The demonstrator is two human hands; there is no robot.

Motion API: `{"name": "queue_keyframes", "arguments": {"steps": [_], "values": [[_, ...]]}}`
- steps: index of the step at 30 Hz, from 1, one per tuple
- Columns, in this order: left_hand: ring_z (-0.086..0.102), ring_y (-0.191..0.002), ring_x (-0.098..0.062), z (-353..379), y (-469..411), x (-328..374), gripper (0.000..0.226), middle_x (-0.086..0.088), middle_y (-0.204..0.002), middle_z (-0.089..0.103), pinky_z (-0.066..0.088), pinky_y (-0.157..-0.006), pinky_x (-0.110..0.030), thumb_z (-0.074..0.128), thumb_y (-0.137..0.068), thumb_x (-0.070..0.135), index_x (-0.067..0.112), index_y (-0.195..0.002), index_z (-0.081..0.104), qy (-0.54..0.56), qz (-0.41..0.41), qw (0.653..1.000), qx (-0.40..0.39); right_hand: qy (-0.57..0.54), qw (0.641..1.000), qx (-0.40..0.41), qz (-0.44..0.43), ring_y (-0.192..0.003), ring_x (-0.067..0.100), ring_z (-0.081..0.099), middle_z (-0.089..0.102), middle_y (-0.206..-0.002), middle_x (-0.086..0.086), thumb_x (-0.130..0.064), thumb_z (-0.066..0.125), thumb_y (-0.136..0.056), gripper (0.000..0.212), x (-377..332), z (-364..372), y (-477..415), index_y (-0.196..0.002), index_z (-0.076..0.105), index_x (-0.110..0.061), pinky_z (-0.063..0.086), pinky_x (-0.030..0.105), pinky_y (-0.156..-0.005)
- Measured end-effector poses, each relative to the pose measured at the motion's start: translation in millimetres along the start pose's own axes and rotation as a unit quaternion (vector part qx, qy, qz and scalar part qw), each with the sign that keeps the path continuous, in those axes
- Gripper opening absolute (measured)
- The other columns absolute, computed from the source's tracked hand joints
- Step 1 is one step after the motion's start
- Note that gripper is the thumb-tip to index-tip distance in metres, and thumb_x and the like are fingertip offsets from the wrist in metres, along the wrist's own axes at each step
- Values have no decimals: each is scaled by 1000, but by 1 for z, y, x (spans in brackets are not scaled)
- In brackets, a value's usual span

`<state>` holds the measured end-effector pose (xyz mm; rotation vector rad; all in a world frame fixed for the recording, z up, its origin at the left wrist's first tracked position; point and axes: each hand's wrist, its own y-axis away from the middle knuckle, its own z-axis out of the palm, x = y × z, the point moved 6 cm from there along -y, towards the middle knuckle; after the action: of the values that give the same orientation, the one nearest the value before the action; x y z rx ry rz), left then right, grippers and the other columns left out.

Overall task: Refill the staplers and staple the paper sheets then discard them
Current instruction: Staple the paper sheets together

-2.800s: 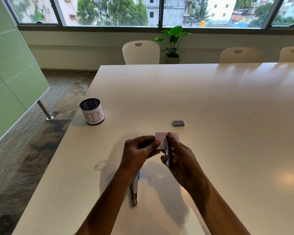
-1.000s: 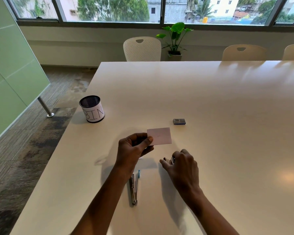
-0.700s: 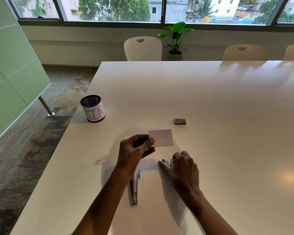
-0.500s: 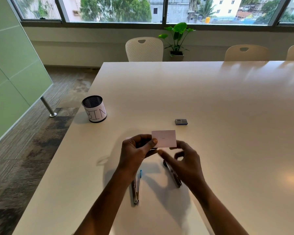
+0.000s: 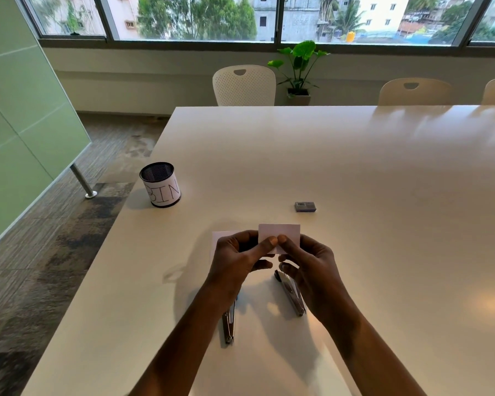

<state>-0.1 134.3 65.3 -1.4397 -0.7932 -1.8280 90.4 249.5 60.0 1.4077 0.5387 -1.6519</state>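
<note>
Currently, my left hand [image 5: 237, 258] and right hand [image 5: 312, 270] both pinch the lower edge of a small paper sheet [image 5: 283, 234], thumb tips meeting, above the counter [image 5: 383, 167]. The left stapler [image 5: 229, 324] lies under my left wrist and the right stapler [image 5: 290, 292] under my right palm. A second paper [image 5: 222, 237] lies behind the left hand. The bin [image 5: 160, 185] stands at the far left, and the staple box [image 5: 305, 206] lies beyond the sheet.

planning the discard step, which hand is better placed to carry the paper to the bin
Left. The bin stands off to the left, nearer the left hand, which pinches the paper; the right hand, also pinching it, would likely cross over.
</note>
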Motion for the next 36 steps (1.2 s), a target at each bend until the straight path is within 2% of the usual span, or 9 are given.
{"name": "queue_keyframes", "arguments": {"steps": [4,8,11,15,19,25,28,32,36], "values": [[76,-85,-19,0,-1,1,24,4,-90,79,60,-65,-23,75,-73,29,23,-96,74,-1,3,1000,1,-11,1000,-6,-6,-96,20,72,77,-102,3,-32,71,-79,32,-4,-2,1,-108,72,-20,55,30,-79],[76,-85,-18,1,-1,-1,19,4,-88,79,59,-65,-22,74,-79,25,23,-98,73,-8,0,1000,1,-19,1000,-4,-14,-93,19,72,77,-101,6,-33,72,-75,38,-6,-6,2,-109,72,-16,55,29,-76],[76,-83,-17,5,0,-1,29,6,-86,79,59,-65,-21,75,-76,27,20,-103,73,-8,-6,1000,-9,-19,1000,-13,-20,-92,18,73,77,-101,6,-33,71,-76,35,-8,-6,3,-108,72,-18,54,28,-74],[76,-82,-18,7,2,2,28,4,-87,79,60,-65,-23,76,-71,31,24,-98,73,-16,3,1000,-17,-15,999,-25,-33,-91,20,72,76,-101,7,-34,73,-77,24,-10,-5,6,-98,78,-23,55,28,-74],[75,-84,-18,7,1,3,37,2,-88,79,60,-67,-24,76,-71,32,19,-104,73,-20,-2,1000,-20,-5,999,-23,-41,-89,20,72,76,-99,6,-34,72,-78,18,-11,-5,8,-92,80,-28,57,28,-75],[74,-84,-14,9,4,-1,26,4,-89,78,59,-66,-25,73,-75,32,26,-100,72,-9,-22,999,-35,-17,999,-26,-27,-91,21,71,76,-102,8,-33,72,-78,23,-8,-4,9,-98,78,-24,56,30,-77],[74,-85,-14,8,3,-2,18,4,-89,78,60,-67,-26,72,-83,24,27,-100,72,-10,-30,999,-36,-20,999,-22,-25,-94,22,71,76,-104,8,-33,74,-77,26,-6,-5,9,-101,77,-21,55,30,-79],[74,-87,-13,8,2,-3,18,6,-91,78,60,-68,-26,70,-85,25,27,-102,72,-18,-27,999,-41,-20,999,-24,-22,-94,23,71,76,-103,8,-33,71,-81,24,-3,-4,8,-100,77,-20,54,31,-80],[74,-88,-11,7,-1,-2,17,6,-93,77,59,-66,-23,73,-85,23,29,-100,71,-32,-10,999,-16,-14,999,-5,-50,-83,19,70,76,-97,7,-33,71,-81,26,-6,-6,7,-100,76,-16,55,29,-75]]}}
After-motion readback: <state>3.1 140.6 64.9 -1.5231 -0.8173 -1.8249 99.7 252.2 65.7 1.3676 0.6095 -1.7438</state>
